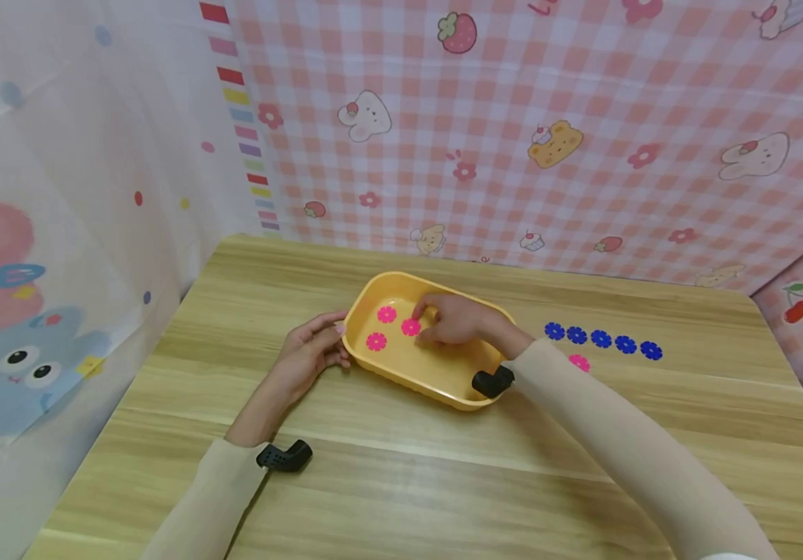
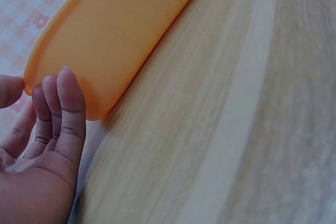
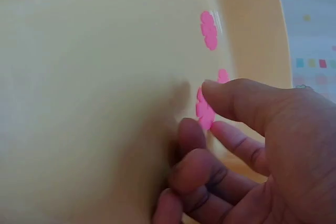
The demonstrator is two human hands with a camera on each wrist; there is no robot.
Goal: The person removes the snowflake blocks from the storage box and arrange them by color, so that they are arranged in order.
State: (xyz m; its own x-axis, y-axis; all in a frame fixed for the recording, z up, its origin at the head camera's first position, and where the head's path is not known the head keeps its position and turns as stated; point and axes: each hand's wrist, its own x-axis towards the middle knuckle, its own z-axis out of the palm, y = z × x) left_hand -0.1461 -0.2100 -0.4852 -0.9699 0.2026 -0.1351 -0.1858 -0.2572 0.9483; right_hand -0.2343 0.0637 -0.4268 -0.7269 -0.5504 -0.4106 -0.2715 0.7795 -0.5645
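Note:
A yellow plastic tray (image 1: 443,393) stands on the table. My left hand (image 1: 306,358) pinches its left rim, with several fingers along the outer wall (image 2: 105,40) in the left wrist view. My right hand (image 1: 454,319) reaches into the tray. Its thumb and index finger are parted around a pink flower-shaped disc (image 1: 411,327), which looks flat on the tray bottom; the right wrist view shows their tips at the edges of this pink disc (image 3: 205,111). Two more pink discs, an upper one (image 1: 387,314) and a lower one (image 1: 376,341), lie in the left end.
Several blue flower-shaped discs (image 1: 601,339) form a row right of the tray. Below them another pink disc (image 1: 580,363) is partly covered by the right sleeve (image 1: 604,428). The wooden table (image 1: 408,482) meets a pink checked cloth (image 1: 499,117) at the back.

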